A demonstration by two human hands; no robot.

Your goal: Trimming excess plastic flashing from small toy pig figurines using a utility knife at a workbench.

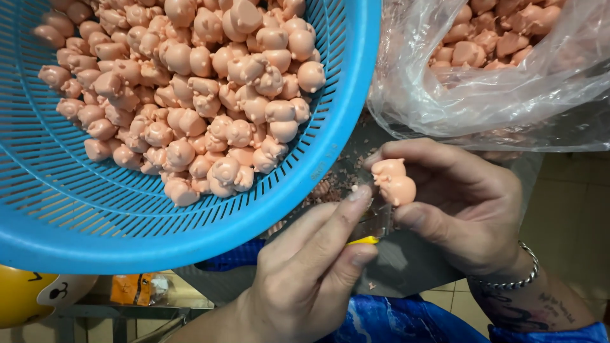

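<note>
My right hand (467,206) pinches a small pink pig-shaped figure (394,181) between thumb and fingers. My left hand (318,263) grips a small cutting tool with a yellow handle (364,241), and its metal blade (375,222) rests just under the figure. Both hands meet low in the middle of the head view, over a grey surface (406,263) littered with pink shavings (327,189).
A large blue slotted basket (95,222) fills the upper left, heaped with several pink pig figures (190,95). A clear plastic bag (489,95) at the upper right holds more of them. A yellow rounded object (25,295) sits at the bottom left.
</note>
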